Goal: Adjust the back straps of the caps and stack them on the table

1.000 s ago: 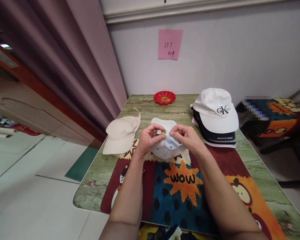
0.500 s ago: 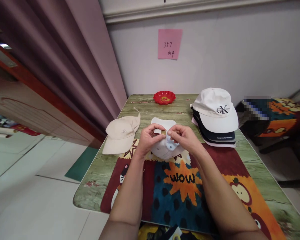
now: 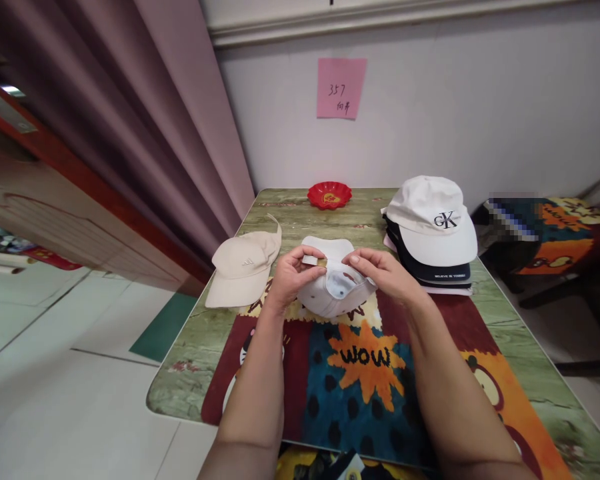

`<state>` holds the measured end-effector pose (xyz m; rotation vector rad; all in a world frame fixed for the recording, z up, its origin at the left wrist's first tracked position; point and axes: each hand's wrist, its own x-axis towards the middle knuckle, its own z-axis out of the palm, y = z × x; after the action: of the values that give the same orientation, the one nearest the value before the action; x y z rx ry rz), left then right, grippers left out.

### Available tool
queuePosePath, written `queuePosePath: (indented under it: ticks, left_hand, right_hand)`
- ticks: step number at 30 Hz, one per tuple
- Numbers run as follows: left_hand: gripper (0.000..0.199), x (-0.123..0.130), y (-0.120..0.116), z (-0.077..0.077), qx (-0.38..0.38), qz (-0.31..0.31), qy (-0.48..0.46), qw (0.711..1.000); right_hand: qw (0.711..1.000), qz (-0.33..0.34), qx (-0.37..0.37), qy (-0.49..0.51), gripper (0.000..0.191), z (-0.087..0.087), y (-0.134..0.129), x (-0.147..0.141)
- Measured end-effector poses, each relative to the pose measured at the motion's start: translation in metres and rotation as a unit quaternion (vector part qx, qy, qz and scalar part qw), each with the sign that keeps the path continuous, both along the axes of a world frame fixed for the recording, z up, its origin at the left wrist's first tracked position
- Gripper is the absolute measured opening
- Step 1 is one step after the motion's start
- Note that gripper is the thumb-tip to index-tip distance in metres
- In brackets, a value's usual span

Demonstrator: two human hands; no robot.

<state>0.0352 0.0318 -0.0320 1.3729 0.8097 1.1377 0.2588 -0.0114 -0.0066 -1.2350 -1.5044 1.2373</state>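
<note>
A pale, whitish baseball cap rests on the patterned mat at the middle of the table, its brim pointing away from me and its back opening towards me. My left hand pinches the left end of its back strap between thumb and fingers, beside a small brass-coloured buckle and a white tag. On the other side, my right hand is closed on the strap's right part, thumb on top. To the left lies a beige cap with a small logo, its strap end sticking up loose.
A stack of caps stands at the right, topped by a white cap with dark letters. Towards the wall sits a red scalloped dish. The colourful mat covers the table's near part. A pink note hangs on the wall.
My right hand has moved a little to the right, away from my left hand. The cap's back opening and strap now show between them. The left hand stays at the buckle.
</note>
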Motion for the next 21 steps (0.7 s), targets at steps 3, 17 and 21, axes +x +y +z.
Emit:
queuePosePath:
  ticks: [3, 17, 21]
  left_hand:
    - [0.038, -0.001, 0.002, -0.001, 0.013, -0.001, 0.014, 1.000]
    - [0.027, -0.001, 0.001, 0.006, 0.113, -0.011, 0.155, 0.981]
    - [0.025, 0.000, 0.002, 0.004, 0.129, -0.010, 0.137, 0.982]
  right_hand:
    - [0.994, 0.100, -0.041, -0.014, 0.039, -0.004, -0.001, 0.014]
    - [0.994, 0.110, -0.018, -0.005, 0.047, -0.009, 0.003, 0.010]
    - [0.998, 0.053, -0.023, 0.010, 0.045, -0.009, 0.002, 0.008]
